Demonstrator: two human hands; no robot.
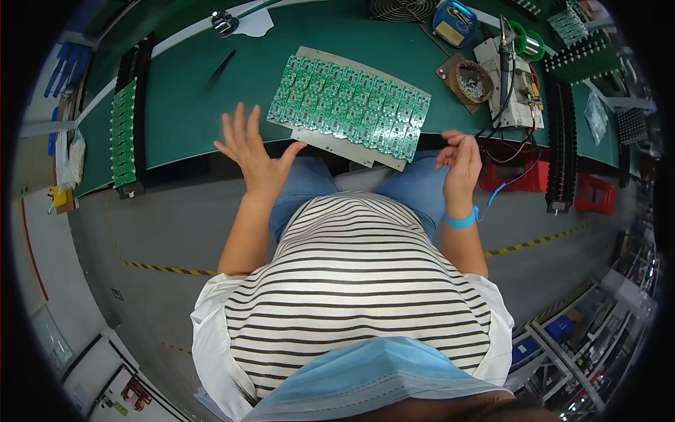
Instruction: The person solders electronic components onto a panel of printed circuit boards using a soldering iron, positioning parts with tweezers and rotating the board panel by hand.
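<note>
A panel of green circuit boards (349,104) lies on a grey metal plate (330,145) at the near edge of the green table, tilted down toward the right. My left hand (254,153) is spread just left of the plate, its thumb pointing at the plate's near left corner, with nothing in it. To the right of the panel my right hand (460,163) is raised, fingers loosely bent and partly apart, holding nothing that I can see. A blue wrist strap (462,219) with a coiled cord circles my right wrist.
Black tweezers (223,68) lie on the table at left. A black rack of green boards (124,133) stands farther left. On the right are a brown dish (472,81), a soldering iron (504,53), a solder spool (529,43) and a black rail (560,148). Red stools (517,177) stand below.
</note>
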